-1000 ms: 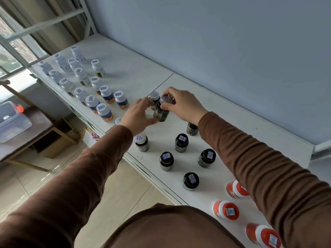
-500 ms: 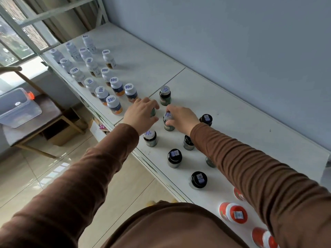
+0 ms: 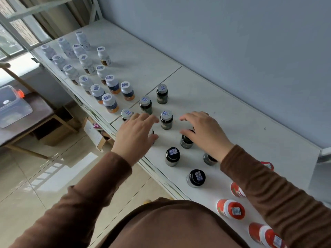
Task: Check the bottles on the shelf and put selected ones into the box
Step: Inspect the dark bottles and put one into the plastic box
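Note:
Several dark glass bottles stand on the white shelf point(image 3: 232, 111). One with a pale cap point(image 3: 166, 120) stands upright between my hands, touched by neither. My left hand point(image 3: 137, 133) hovers open just left of it, covering another bottle. My right hand point(image 3: 202, 131) is spread open to its right, above a black-capped bottle point(image 3: 186, 141). More black-capped bottles point(image 3: 172, 156) point(image 3: 196, 178) stand nearer me. The clear plastic box point(image 3: 12, 108) sits on a low table at far left.
White-capped bottles point(image 3: 111, 102) fill the shelf's left half. Red bottles with white caps point(image 3: 231, 209) stand at the lower right. A grey wall backs the shelf. Cardboard boxes point(image 3: 55, 129) sit on the tiled floor below.
The bottle my right hand held a second ago now stands on the shelf. Both hands have let go and drawn back, fingers spread. The view has shifted right.

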Demonstrator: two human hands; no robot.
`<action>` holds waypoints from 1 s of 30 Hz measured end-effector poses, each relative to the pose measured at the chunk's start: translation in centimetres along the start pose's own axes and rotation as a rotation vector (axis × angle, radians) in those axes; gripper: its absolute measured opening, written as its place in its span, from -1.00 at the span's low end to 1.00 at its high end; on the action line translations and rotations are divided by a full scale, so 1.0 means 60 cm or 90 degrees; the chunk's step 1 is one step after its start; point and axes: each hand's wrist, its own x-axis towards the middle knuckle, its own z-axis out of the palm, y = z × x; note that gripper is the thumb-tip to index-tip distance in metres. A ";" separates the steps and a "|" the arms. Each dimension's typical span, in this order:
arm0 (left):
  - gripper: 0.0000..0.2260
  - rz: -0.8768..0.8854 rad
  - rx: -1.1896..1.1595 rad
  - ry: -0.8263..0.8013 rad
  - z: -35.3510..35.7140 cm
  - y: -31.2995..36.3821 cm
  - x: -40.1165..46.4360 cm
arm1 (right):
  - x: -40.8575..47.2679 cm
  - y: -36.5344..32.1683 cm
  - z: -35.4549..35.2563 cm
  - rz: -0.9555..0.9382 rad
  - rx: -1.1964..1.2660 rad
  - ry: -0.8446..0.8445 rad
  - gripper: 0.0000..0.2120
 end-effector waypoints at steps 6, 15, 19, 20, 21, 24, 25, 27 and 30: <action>-0.60 -0.006 -0.049 -0.031 0.051 0.013 -0.059 | -0.049 -0.007 0.043 -0.016 0.050 -0.071 -0.57; -0.58 -0.063 -0.088 -0.128 0.142 0.006 -0.084 | -0.055 -0.031 0.107 -0.088 -0.019 -0.188 -0.49; -0.58 -0.073 -0.093 -0.137 0.155 0.003 -0.086 | -0.056 -0.031 0.108 -0.084 -0.014 -0.186 -0.54; -0.58 -0.073 -0.097 -0.138 0.157 0.003 -0.087 | -0.057 -0.030 0.109 -0.086 -0.011 -0.185 -0.54; -0.58 -0.072 -0.102 -0.140 0.158 0.003 -0.087 | -0.057 -0.030 0.110 -0.089 -0.011 -0.181 -0.54; -0.56 -0.066 -0.112 -0.141 0.157 0.007 -0.087 | -0.057 -0.030 0.108 -0.094 -0.012 -0.193 -0.51; -0.55 -0.060 -0.112 -0.134 0.154 0.008 -0.088 | -0.054 -0.030 0.103 -0.092 -0.006 -0.202 -0.48; -0.56 -0.041 -0.113 -0.103 0.140 0.011 -0.084 | -0.039 -0.032 0.083 -0.074 0.039 -0.188 -0.44; -0.59 -0.020 -0.128 -0.033 0.098 0.009 -0.051 | 0.017 -0.027 0.044 -0.040 0.124 -0.061 -0.56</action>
